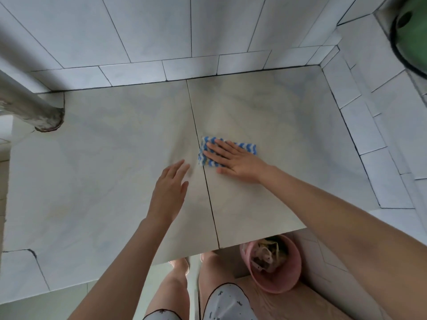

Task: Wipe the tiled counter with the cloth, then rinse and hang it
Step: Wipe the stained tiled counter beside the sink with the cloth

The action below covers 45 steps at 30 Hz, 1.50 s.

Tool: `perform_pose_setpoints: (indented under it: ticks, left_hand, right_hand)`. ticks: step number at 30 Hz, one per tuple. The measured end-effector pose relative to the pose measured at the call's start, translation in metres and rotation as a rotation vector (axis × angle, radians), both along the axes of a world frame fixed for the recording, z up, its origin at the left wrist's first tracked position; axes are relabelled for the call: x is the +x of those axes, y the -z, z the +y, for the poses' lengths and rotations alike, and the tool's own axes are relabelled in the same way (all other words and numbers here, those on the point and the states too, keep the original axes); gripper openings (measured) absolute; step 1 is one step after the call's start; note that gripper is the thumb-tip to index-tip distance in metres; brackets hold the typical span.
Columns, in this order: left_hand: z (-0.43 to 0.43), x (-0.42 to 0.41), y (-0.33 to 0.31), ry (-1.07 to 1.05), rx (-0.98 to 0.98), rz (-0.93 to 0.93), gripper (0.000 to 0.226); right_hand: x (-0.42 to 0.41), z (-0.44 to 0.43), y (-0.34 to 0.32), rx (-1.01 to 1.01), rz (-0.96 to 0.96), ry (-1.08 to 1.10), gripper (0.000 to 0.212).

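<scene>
**Cloth flat under the right palm**

The right hand presses flat, fingers spread, on the cloth, just right of the counter seam; the left hand hovers open at 7 o'clock from it, gripping nothing; a bin sits at 5 o'clock, under the edge.

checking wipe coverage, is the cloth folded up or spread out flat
Folded, it seems: the cloth lies as a small compact rectangle under the flat right hand on the counter. Layers are not visible.
</scene>
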<state>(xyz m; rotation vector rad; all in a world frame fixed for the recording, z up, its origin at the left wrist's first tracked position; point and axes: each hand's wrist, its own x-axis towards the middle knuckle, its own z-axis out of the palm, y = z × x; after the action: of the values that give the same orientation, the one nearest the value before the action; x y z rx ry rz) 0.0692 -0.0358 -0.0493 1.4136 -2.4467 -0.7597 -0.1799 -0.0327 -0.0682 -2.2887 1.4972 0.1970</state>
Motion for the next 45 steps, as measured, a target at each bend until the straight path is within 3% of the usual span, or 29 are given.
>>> perform_pose_setpoints:
  ticks: [14,28,34,39,42,45]
  left_hand:
    - [-0.032,-0.021,0.009,-0.043,-0.027,-0.06,0.049]
    - [-0.037,-0.029,0.012,-0.083,-0.042,-0.052,0.046]
    - [-0.038,-0.029,0.008,-0.079,-0.025,-0.044,0.043]
    - [-0.034,-0.03,0.005,-0.072,-0.017,-0.047,0.045]
    - [-0.03,-0.032,0.004,-0.053,-0.019,-0.048,0.046]
    - [-0.027,-0.036,0.003,-0.027,-0.029,-0.049,0.047]
  right_hand:
    - [-0.036,-0.124,-0.011,0.01,0.047,0.161,0.055]
    - [-0.065,-0.168,-0.01,0.028,0.002,0.29,0.054]
    - [-0.055,-0.158,-0.004,-0.02,0.02,0.444,0.057]
    - [-0.051,-0.111,-0.004,-0.035,0.033,0.299,0.058]
    - [-0.049,-0.061,-0.001,-0.084,0.013,0.176,0.074]
    - [-0.046,-0.002,0.005,0.003,-0.019,0.125,0.07]
